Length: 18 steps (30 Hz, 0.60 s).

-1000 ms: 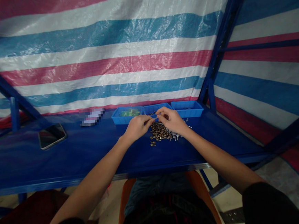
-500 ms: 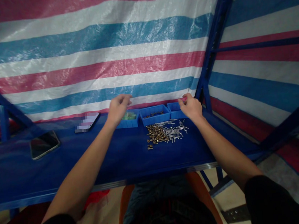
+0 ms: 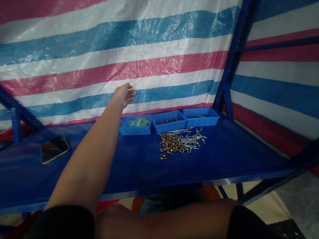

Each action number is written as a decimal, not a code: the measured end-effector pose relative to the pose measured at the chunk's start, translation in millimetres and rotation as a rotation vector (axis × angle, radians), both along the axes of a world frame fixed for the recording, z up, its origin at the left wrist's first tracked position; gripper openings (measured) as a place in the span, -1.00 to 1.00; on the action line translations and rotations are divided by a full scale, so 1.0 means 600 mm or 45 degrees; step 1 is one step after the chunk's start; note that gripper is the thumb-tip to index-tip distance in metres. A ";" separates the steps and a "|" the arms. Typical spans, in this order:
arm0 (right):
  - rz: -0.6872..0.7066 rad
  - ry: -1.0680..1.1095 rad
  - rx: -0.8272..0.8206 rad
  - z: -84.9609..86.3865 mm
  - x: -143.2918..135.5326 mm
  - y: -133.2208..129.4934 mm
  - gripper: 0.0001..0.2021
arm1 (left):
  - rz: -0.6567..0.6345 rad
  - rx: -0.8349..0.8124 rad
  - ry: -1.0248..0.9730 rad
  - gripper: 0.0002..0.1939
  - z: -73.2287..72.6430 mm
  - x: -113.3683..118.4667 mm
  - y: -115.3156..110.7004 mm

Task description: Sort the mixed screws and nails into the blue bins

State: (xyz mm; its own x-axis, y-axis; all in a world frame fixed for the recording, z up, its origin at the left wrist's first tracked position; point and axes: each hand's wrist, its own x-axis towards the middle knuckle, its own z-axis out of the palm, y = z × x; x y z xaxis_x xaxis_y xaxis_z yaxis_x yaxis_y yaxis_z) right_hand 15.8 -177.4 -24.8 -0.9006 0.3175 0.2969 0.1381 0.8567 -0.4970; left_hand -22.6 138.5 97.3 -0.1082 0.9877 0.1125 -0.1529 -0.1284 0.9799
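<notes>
My left hand (image 3: 126,94) is raised in front of the striped sheet, above and behind the left blue bin. Its fingers are loosely bent and apart, with nothing visible in them. My right forearm (image 3: 184,220) lies across the bottom of the view, and my right hand (image 3: 110,221) is at my left arm near the elbow, its fingers hidden. Small green pieces (image 3: 138,122) lie in the left blue bin (image 3: 135,131). Brass-coloured fittings (image 3: 171,142) and thin silver blind rivets (image 3: 190,142) are heaped side by side on the table.
The middle blue bin (image 3: 170,126) contains a few brass-coloured pieces, and the right blue bin (image 3: 202,121) a few silver ones. A phone (image 3: 55,149) lies at the left on the blue table (image 3: 141,165). Blue metal posts (image 3: 227,81) and a striped sheet (image 3: 171,65) enclose the back.
My right hand has left the right bin and come back across my body to my left arm. My left hand has risen higher. The view has shifted slightly.
</notes>
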 end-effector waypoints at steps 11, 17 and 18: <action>-0.014 -0.196 0.104 0.037 0.011 0.010 -0.86 | 0.008 -0.005 -0.065 -0.81 -0.016 -0.010 0.028; -0.363 -0.184 0.141 0.054 0.040 0.041 -0.80 | -0.004 -0.030 -0.085 -0.75 -0.016 -0.008 0.026; -0.457 -0.113 0.164 0.055 0.055 0.058 -0.81 | -0.019 -0.029 -0.111 -0.75 -0.013 -0.008 0.021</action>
